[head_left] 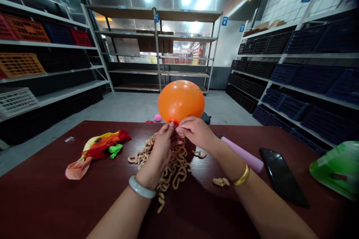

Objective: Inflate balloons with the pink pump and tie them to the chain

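An inflated orange balloon (181, 101) with a faint green print stands upright above the table's far edge. Its neck is pinched between the thumb and fingers of my left hand (164, 143). Right beside it, my right hand (196, 132) has its fingertips closed at the same neck; the exact grip is partly hidden. Beneath and around my hands lies a tangled pile of beige, curly rubbery strands (179, 164). A small beige strand piece (199, 154) lies apart, and a few more bits (221, 182) rest near my right wrist.
Limp coloured balloons (102, 145) lie left on the dark red table (50, 198). At right are a pink-purple cylinder (244, 155), a black flat device (283, 177) and a green plastic pouch (338, 170). Racks with crates (26, 63) line the sides; a pink balloon (157, 117) shows beyond the table.
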`<action>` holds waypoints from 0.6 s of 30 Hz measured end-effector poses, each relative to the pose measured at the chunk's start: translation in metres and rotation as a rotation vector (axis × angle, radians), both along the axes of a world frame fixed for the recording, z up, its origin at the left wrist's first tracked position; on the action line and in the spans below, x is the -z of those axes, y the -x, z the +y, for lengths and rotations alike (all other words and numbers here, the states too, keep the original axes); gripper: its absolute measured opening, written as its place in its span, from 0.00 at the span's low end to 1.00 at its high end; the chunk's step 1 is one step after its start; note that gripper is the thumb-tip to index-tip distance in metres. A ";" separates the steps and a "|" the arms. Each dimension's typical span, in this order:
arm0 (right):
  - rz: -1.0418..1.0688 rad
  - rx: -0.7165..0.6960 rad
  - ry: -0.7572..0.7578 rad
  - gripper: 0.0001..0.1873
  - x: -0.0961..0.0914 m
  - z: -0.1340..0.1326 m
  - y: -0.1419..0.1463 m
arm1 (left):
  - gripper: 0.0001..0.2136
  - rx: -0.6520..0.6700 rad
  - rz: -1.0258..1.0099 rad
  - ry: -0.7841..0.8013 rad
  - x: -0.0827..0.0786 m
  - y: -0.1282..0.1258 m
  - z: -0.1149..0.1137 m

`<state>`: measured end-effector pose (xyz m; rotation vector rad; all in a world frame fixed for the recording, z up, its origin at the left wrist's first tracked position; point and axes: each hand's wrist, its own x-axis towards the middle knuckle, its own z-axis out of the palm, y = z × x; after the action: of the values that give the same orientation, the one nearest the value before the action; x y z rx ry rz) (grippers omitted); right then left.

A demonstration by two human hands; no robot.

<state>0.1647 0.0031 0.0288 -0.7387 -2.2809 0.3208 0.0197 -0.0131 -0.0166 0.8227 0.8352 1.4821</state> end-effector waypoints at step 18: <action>0.260 0.158 0.286 0.06 -0.006 0.001 -0.008 | 0.12 -0.032 0.132 -0.067 0.014 -0.012 0.001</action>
<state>0.1726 0.0038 0.0352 -0.9553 -1.9407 0.6384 0.0312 -0.0122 -0.0307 0.9695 0.9049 1.5030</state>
